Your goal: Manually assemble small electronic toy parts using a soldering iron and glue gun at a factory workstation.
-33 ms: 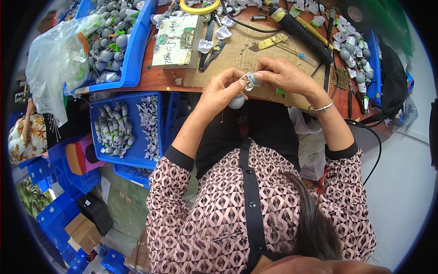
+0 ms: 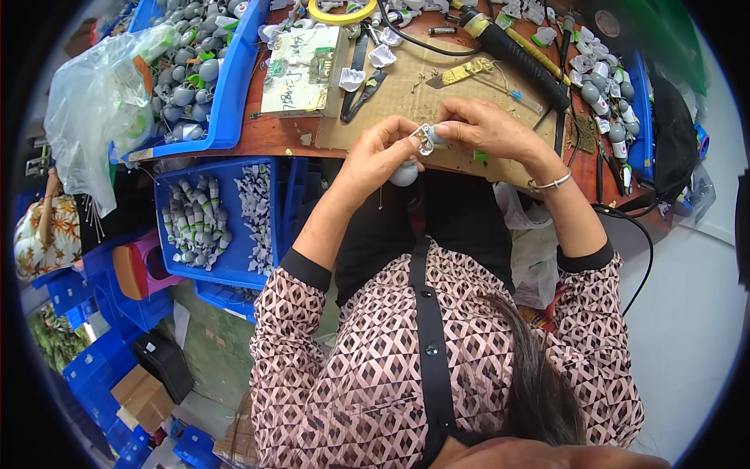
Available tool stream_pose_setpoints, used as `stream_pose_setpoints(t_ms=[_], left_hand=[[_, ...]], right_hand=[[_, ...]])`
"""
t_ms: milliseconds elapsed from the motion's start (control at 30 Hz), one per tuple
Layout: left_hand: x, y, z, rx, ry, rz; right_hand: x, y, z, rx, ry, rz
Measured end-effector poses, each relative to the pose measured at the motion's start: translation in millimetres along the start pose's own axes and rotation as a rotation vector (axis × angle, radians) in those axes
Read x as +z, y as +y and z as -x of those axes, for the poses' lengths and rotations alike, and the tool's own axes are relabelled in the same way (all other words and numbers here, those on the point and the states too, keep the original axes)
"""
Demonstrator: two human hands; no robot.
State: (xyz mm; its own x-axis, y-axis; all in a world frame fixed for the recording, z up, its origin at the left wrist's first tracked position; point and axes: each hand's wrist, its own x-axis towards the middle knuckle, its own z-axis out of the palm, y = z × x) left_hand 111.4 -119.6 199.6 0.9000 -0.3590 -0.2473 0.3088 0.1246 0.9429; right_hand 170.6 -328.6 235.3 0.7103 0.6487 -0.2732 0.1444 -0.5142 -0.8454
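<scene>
Just above the table's front edge, my left hand is closed around a small white plastic housing. Its inner side faces up and shows tiny metal parts. Below those fingers hangs a grey ball, and a thin wire dangles beside it. My right hand pinches a small grey rounded part against the right side of the housing. The two hands almost meet there. Fingers cover much of both pieces, so I cannot tell how they join.
A blue bin of grey-and-white parts stands at the left, partly under a plastic bag. Below it sits a blue tray of similar parts. On the table are a white box, black tweezers, a thick black handle and pliers.
</scene>
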Motion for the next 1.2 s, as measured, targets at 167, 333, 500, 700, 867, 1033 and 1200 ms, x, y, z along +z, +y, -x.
stream_pose_setpoints(t_ms=[167,333,500,700,867,1033,1200], left_hand=[[0,24,3,-0.12,-0.081,-0.055],[5,32,5,-0.218,-0.184,0.053],[5,24,4,-0.247,-0.212,0.128],[10,8,-4,-0.154,-0.133,0.364],[2,-2,-9,-0.007,-0.012,0.531],[2,-10,-9,0.061,0.119,0.585],[4,-14,-16,0.091,0.166,0.592]], right_hand=[[1,-7,-7,-0.186,0.002,0.204],[-6,-16,-12,-0.245,-0.063,0.35],[-19,-24,-19,-0.265,-0.241,0.21],[-14,-16,-20,-0.422,0.08,0.325],[-53,22,-21,-0.441,0.834,0.701],[-66,57,-15,-0.061,0.83,0.914],[-73,45,-14,-0.069,0.835,0.914]])
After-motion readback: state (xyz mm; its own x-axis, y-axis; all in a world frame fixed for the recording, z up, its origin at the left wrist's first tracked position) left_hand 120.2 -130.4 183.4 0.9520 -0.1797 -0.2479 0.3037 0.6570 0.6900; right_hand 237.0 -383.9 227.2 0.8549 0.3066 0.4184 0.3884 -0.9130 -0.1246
